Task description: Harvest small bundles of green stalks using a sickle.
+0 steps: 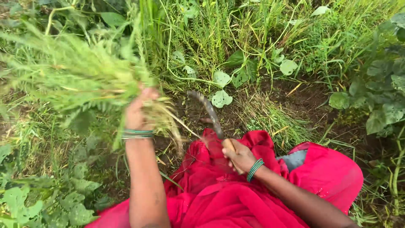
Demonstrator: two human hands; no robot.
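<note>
Feathery green cut grass bundle [76,76] sits clenched in the left hand [137,109]; the right hand [239,155] grips a curved, dark-bladed wooden-handled sickle [209,113].

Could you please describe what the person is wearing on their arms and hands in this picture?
Both forearms are bare, with no sleeves or gloves showing. The left hand has a stack of thin green and silvery bangles at its wrist. The right hand has a band of green bangles at its wrist. Bright red cloth drapes beneath the arms.

bare soil [303,101] open ahead, dense weeds [236,38] beyond
</note>
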